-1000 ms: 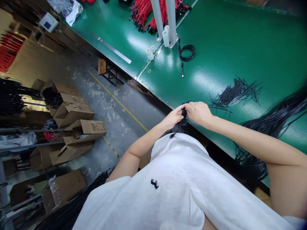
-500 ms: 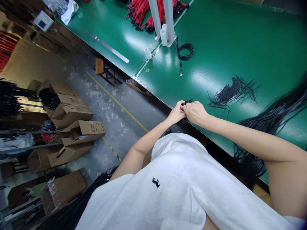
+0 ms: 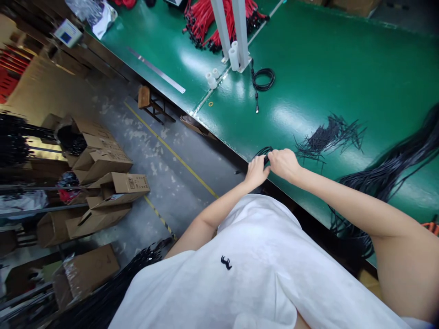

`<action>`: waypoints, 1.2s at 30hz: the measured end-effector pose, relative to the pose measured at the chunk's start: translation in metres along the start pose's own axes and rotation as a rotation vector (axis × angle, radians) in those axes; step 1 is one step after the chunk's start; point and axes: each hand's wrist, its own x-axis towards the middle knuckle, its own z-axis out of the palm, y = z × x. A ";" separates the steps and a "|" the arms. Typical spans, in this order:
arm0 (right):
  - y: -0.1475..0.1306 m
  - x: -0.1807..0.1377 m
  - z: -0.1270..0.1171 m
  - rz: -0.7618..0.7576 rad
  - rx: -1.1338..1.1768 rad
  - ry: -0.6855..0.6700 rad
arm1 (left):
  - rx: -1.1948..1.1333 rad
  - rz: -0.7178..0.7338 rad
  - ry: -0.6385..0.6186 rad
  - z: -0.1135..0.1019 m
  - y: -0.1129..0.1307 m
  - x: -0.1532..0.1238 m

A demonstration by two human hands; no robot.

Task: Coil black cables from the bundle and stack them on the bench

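Both hands meet over the near edge of the green table. My left hand is closed round a coiled black cable, whose loops show above the fingers. A short end of it sticks out to the left. My right hand pinches the same coil from the right side; its fingertips are partly hidden. Just beyond the right hand lies a loose pile of thin black ties. Farther up the table rests another coiled black cable with a plug on its end.
A thick bundle of black cables hangs over the table edge at right. White posts, red cables, white plastic cylinders and a steel ruler are farther off. A stool and cardboard boxes stand at left.
The left hand has turned and come closer over the cable, so its loops now show above the fingers. The right hand has shifted slightly. The view has tilted a little.
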 end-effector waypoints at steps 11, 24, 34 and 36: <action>0.002 -0.014 0.002 0.071 0.274 0.064 | -0.981 -0.407 0.077 0.042 0.005 0.005; 0.007 -0.013 0.042 0.495 1.995 -0.241 | -0.744 -0.252 -0.126 -0.002 0.010 0.021; 0.011 0.051 0.045 0.807 2.252 0.005 | -0.905 -0.538 -0.251 -0.093 0.015 0.065; -0.003 0.074 0.040 0.799 2.327 0.183 | -0.841 -0.573 -0.221 -0.101 0.000 0.067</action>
